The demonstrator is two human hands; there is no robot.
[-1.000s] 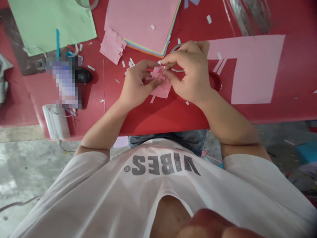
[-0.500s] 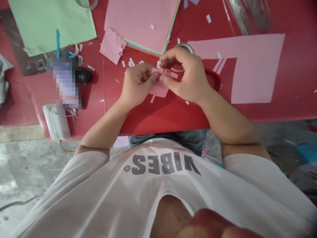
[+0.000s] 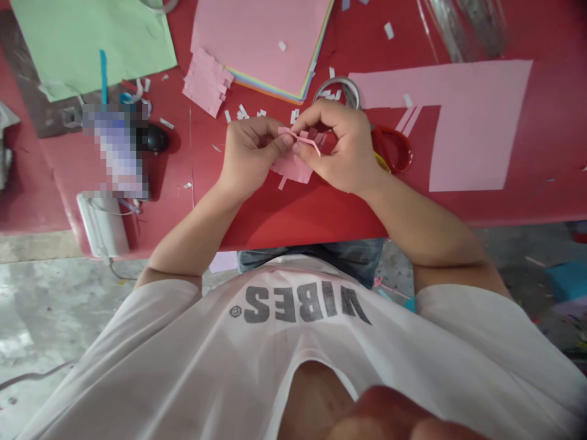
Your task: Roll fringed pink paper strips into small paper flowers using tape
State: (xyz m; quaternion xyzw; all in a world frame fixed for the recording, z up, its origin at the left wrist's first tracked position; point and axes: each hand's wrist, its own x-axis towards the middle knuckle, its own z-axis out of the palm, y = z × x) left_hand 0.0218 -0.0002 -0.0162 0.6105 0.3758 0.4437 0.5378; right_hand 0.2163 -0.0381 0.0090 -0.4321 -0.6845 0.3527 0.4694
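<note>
My left hand (image 3: 250, 150) and my right hand (image 3: 337, 146) meet above the red table (image 3: 284, 220). Both pinch a thin, bent pink paper strip (image 3: 305, 139) by its ends. Under my fingers lies a pink paper piece with cut strips (image 3: 291, 169), partly hidden by both hands. Just beyond my right hand are red-handled scissors (image 3: 392, 150), and a round metal-rimmed tape roll (image 3: 336, 91) sits above my fingers. A similar woven pink piece (image 3: 206, 82) lies to the upper left.
A stack of coloured paper (image 3: 259, 46), a green sheet (image 3: 87, 43) and a large cut pink sheet (image 3: 477, 116) lie on the table. White paper scraps are scattered about. A black object (image 3: 156, 138) sits beside a pixelated patch. A white power strip (image 3: 103, 226) is near the table's edge.
The strip now shows as a thin bent piece pinched between my fingers. My right hand has drawn back toward me, uncovering the ring and the red scissors.
</note>
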